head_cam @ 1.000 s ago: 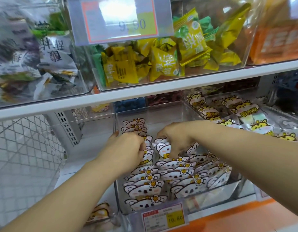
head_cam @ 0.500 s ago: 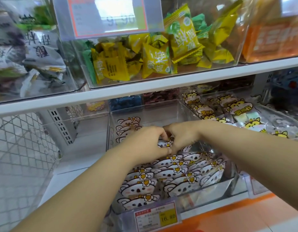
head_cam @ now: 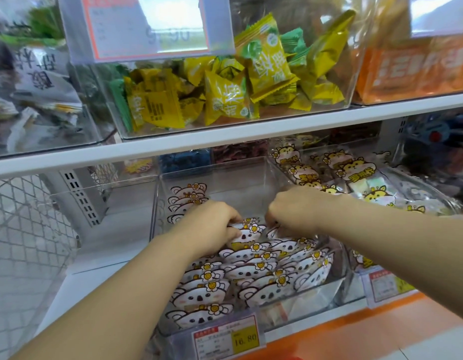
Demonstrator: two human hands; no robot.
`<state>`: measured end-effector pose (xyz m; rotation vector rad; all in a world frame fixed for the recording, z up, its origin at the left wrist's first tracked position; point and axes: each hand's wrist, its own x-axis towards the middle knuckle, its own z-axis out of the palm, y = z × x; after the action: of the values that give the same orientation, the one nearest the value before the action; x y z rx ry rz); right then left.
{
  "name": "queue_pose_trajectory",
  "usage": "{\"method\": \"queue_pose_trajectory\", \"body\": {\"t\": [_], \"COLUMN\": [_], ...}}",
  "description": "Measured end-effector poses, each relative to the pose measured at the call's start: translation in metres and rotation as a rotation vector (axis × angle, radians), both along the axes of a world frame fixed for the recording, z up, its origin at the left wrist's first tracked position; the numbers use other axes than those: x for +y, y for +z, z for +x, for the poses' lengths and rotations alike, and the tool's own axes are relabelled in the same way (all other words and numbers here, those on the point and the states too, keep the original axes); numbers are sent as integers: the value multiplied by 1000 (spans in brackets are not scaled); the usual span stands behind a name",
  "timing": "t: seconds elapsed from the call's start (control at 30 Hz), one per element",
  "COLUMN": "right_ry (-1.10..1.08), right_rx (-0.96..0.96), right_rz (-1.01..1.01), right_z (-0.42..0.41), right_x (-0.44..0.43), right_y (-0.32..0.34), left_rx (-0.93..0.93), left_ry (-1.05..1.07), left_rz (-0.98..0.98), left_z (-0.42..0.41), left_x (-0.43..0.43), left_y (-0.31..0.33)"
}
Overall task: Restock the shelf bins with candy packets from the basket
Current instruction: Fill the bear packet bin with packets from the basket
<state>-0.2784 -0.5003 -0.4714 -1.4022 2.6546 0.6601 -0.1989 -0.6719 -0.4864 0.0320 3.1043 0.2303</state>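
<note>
- Nearest of all, below the grip, a price label point(head_cam: 229, 339) is clipped to the front of the clear bin point(head_cam: 155, 229)
- Between the label and the grip, the koala packets point(head_cam: 199, 297) are already stood in two overlapping rows, so the front half of the bin is judged filled
- One upright packet point(head_cam: 247, 233) is held at the head of the rows; its left edge is gripped by the curled fingers of the left hand point(head_cam: 212, 227)
- The right hand point(head_cam: 295, 209) is curled down at the packet's right edge, touching or just beside it; its fingertips are hidden, so whether anything is pinched cannot be told
- Just behind the grip, a short stack point(head_cam: 187, 198) is seen at the left wall, and the rest of the back is left bare point(head_cam: 238, 183); more packets are judged needed there
- To the right of the grip, the neighbouring bin is seen part filled with yellow-animal packets point(head_cam: 355, 167)
- Above and beyond the grip, yellow sachets point(head_cam: 225, 100) are piled loosely in an upper bin
- The basket is not seen, so the stock left cannot be judged
</note>
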Motion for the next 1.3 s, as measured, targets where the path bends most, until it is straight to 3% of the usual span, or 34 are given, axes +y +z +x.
{"method": "queue_pose_trajectory", "body": {"t": [0.3, 0.5, 0.7, 0.83, 0.93, 1.3], "right_ry": [-33, -28, -105, -163, -146, -210], "right_rx": [-30, 16, -107, -339, -320, -330], "right_rz": [41, 104, -110, -341, -448, -387], "right_z": [0, -4, -5, -4, -5, -21], "right_x": [-7, -6, 9, 2, -10, -37], "right_y": [11, 2, 9, 19, 12, -8], "left_rx": [134, 51, -11, 1, -3, 5], "left_ry": [123, 125, 102, 94, 103, 125], "left_rz": [6, 97, 161, 134, 145, 125], "left_z": [-3, -1, 1, 6, 6, 5], "left_x": [1, 1, 3, 0, 0, -4], "left_y": [-6, -1, 3, 2, 2, -4]}}
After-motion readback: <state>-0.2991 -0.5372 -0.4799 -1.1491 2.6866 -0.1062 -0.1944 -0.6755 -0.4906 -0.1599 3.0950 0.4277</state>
